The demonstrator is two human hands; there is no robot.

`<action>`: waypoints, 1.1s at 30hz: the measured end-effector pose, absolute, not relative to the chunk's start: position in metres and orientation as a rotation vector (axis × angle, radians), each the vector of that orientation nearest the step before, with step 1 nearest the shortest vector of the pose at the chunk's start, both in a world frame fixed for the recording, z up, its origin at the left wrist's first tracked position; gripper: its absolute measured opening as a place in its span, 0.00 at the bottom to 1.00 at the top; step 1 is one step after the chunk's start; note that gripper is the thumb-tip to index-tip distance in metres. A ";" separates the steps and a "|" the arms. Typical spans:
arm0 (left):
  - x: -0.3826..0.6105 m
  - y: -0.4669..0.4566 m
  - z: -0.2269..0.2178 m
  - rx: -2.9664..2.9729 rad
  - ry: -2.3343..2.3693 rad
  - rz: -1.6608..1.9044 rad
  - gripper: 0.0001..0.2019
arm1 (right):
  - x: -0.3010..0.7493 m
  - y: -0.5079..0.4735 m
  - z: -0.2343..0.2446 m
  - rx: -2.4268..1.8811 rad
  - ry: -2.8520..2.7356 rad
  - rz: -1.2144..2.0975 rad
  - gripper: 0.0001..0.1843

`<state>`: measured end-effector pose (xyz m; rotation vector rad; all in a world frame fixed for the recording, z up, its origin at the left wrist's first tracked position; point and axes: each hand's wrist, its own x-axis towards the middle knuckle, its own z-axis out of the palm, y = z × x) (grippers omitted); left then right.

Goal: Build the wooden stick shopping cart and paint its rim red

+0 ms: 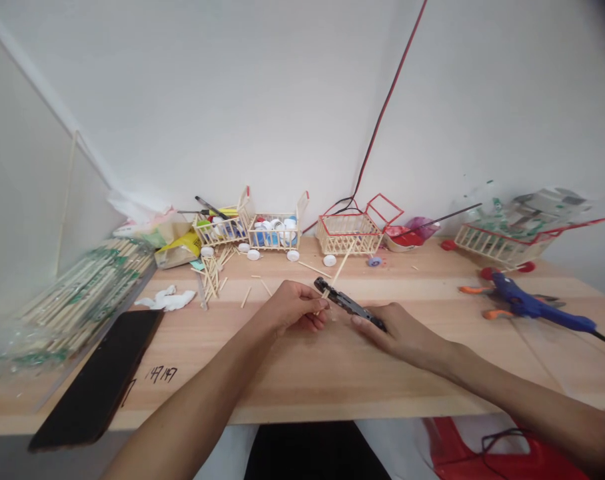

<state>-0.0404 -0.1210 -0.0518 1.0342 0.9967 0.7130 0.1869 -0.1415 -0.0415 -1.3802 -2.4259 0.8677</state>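
Observation:
My left hand [306, 307] is closed, pinching a thin pale wooden stick [341, 267] near its lower end, above the middle of the table. The stick slants up and to the right, its upper end in front of a small wooden cart [350, 233] with red trim. My right hand [402, 333] is wrapped round dark metal pliers [350, 305]. The head of the pliers meets the stick just beside my left fingertips. Whether the jaws are closed on it I cannot tell.
Two small stick carts [275, 233] hold bottle caps; cut sticks [212, 270] lie before them. Wrapped chopsticks [97, 287] and a black board [102, 380] are left. A blue glue gun [537, 307] and a larger-looking loaded cart [502, 247] stand right. A red stool [457, 453] is below.

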 end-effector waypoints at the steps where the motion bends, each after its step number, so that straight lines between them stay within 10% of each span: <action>1: -0.041 -0.121 -0.052 1.036 0.997 0.713 0.19 | 0.187 -0.142 -0.041 -1.380 -2.430 0.866 0.28; 19: -0.036 -0.134 -0.027 1.416 0.868 0.877 0.12 | 0.208 -0.134 -0.055 -1.167 -2.478 -0.220 0.18; 33: -0.036 -0.134 -0.028 1.262 0.894 0.877 0.13 | 0.197 -0.139 -0.035 -1.454 -2.453 0.509 0.23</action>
